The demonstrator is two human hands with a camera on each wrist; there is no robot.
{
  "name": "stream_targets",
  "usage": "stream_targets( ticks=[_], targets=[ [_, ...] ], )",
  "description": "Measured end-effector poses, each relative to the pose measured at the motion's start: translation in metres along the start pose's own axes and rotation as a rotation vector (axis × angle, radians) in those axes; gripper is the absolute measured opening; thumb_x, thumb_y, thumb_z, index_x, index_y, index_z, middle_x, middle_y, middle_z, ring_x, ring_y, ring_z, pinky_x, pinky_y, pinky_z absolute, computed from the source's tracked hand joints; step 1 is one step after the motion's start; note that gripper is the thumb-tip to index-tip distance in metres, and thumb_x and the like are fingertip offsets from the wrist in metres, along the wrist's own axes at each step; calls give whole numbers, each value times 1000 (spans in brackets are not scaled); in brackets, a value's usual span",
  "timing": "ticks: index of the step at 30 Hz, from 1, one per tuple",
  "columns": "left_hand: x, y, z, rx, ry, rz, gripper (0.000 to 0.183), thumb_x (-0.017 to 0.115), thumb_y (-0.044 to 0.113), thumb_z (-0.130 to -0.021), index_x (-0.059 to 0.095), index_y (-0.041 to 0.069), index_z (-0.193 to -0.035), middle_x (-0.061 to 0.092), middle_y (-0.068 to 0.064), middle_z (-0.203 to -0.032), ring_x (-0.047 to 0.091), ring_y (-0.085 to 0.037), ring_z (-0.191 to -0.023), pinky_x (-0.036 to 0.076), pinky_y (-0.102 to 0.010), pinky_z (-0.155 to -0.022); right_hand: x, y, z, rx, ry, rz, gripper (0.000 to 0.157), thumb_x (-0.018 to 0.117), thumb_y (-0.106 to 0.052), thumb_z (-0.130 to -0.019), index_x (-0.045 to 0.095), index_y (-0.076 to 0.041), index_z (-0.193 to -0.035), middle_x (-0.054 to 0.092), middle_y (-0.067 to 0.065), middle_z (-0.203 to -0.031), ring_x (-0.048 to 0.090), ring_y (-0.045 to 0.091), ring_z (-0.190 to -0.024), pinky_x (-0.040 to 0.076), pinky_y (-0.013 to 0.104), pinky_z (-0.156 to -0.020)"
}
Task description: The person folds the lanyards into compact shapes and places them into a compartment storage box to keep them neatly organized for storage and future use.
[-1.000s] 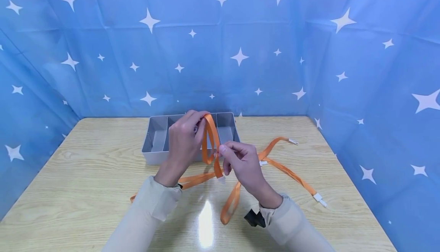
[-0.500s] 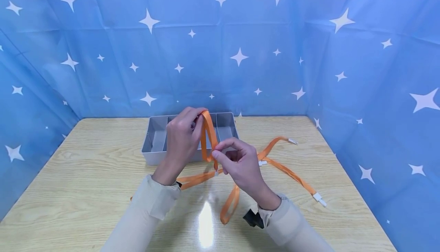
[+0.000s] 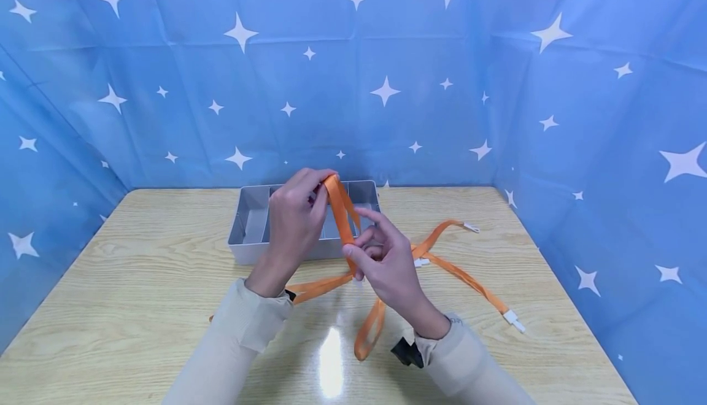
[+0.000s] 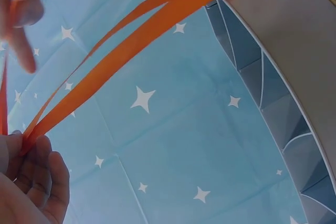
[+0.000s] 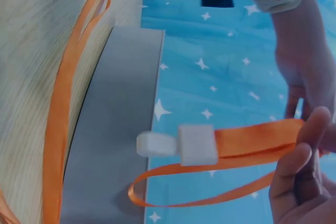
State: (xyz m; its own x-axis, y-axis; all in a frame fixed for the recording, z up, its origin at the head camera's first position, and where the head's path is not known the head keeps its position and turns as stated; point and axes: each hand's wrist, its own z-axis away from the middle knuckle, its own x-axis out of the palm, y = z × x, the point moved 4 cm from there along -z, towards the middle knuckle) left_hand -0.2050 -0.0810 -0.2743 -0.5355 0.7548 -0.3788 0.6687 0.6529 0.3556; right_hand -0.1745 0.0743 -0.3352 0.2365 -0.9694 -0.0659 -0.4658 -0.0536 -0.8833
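Note:
My left hand [image 3: 295, 227] pinches the top of an orange lanyard [image 3: 339, 215], held up in front of the grey tray. Lower down, my right hand [image 3: 386, 264] grips the strap between thumb and curled fingers, its index finger stretched out toward the loop. In the right wrist view, a white plastic clip [image 5: 197, 144] sticks out at the strap's end, beside a hanging loop. The left wrist view shows the doubled strap [image 4: 105, 74] running between both hands. The left fingertips are partly hidden in the head view.
The grey divided tray [image 3: 287, 253] stands at the table's back, behind my hands. More orange lanyards with white clips lie on the table: one on the left [image 3: 323, 286], others on the right [image 3: 466, 277], and a loop [image 3: 369, 334] in front.
My right index finger has lifted off and stretched out, spreading the strap. The lanyard loop has turned and looks more drawn out. My left hand has risen slightly.

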Motion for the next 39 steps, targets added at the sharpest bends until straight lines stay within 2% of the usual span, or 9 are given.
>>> stream_targets(
  ticks=[4,8,12,17,24,31,33,39],
  targets=[
    [-1,4,-1,5,-23,6,13,64,6,-96,75,0,-102,71,-11,-86,56,-18,-61,46,-28,-54,-2,5,0,56,41,35,64,69,1,-91,44,-12,-149,59,16,-85,58,31,-50,55,41,-51],
    [-2,7,-2,-2,-45,26,13,66,5,-95,75,0,-102,71,-11,-85,55,-18,-60,46,-27,-54,-3,10,-2,86,56,70,69,71,-2,-91,41,-14,-152,60,15,-85,59,28,-50,55,36,-51],
    [-2,11,-3,-5,-64,46,13,66,1,-94,76,-1,-102,71,-11,-86,53,-17,-59,45,-26,-53,-5,13,-5,105,62,86,68,72,-3,-91,42,-13,-151,61,14,-84,58,26,-49,53,32,-50],
    [-2,17,-5,1,-75,43,14,65,0,-94,76,0,-101,72,-10,-86,51,-15,-57,42,-26,-52,-5,16,-6,111,59,80,63,71,-3,-91,46,-11,-149,62,14,-84,58,24,-49,54,34,-49],
    [-2,22,-7,13,-64,58,14,64,0,-94,77,1,-99,71,-9,-84,47,-14,-55,40,-26,-50,-3,20,-6,96,77,94,62,70,0,-91,48,-8,-147,63,14,-82,56,37,-50,53,41,-48],
    [-1,23,-6,13,-59,81,14,64,-2,-93,77,0,-99,71,-10,-83,52,-16,-58,44,-26,-53,-1,26,-8,97,80,100,50,71,-1,-91,58,-6,-139,60,14,-82,50,17,-43,44,25,-42],
    [-1,23,-6,12,-61,84,14,65,-2,-93,77,0,-100,71,-10,-83,54,-17,-59,46,-26,-54,-1,27,-9,100,74,108,47,71,-2,-91,61,-6,-137,60,13,-82,49,18,-43,43,24,-42],
    [1,24,-6,9,-67,90,13,66,-2,-92,77,-1,-100,71,-10,-83,56,-18,-60,46,-26,-55,0,27,-9,101,55,108,40,70,-4,-92,64,-3,-132,61,13,-83,48,37,-46,42,24,-43]
  ],
)
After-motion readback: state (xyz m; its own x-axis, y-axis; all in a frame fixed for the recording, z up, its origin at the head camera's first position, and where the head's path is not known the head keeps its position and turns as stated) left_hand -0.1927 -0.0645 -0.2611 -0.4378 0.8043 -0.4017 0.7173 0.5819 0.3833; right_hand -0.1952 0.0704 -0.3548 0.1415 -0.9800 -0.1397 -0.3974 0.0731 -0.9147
